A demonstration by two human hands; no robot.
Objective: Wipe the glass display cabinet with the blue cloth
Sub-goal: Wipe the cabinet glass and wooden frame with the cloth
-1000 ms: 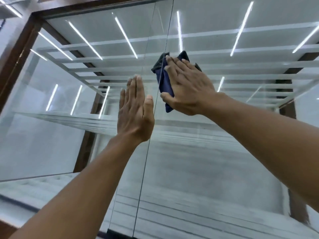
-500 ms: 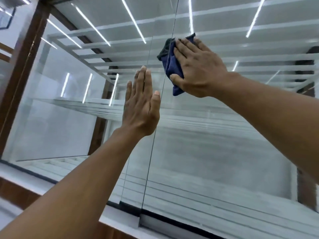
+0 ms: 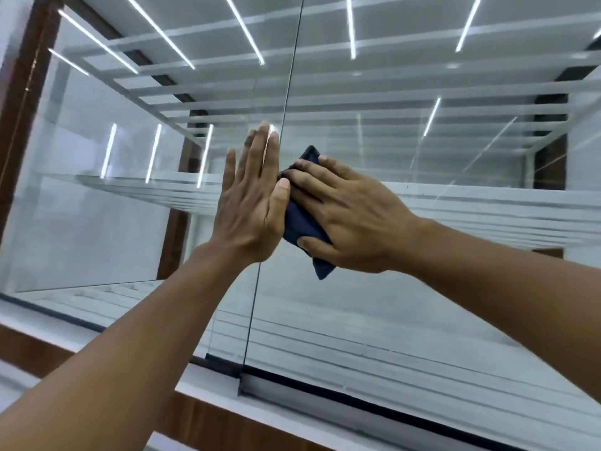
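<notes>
Blue cloth (image 3: 297,222): a dark blue folded pad lying under the fingers (image 3: 312,187) of the right hand (image 3: 354,222), against the right-hand pane of the glass display cabinet (image 3: 422,320). The right fingers are extended and slightly spread, and they lie flat on the cloth, pressing it to the glass. The thumb lies across the cloth's lower part. None of the fingers are curled round the cloth. One corner of the cloth shows above the right fingertips and another projects below the thumb. The left hand (image 3: 250,203) holds nothing. Its fingers (image 3: 260,157) are straight, close together and pointing up, with the palm set flat towards the left-hand pane. Whether the whole palm touches the glass cannot be determined. The left thumb tip sits just beside the right fingertips, at the cloth's left edge. The vertical pane edge (image 3: 283,109) runs up from directly above the left fingertips and continues down below the left wrist to the dark bottom track (image 3: 325,392). Behind the glass, a glass shelf (image 3: 487,206) extends right of the right hand at knuckle level. Light strips (image 3: 351,27) show well above both sets of fingers. A brown wooden frame (image 3: 19,109) stands well to the left of the left fingers.
</notes>
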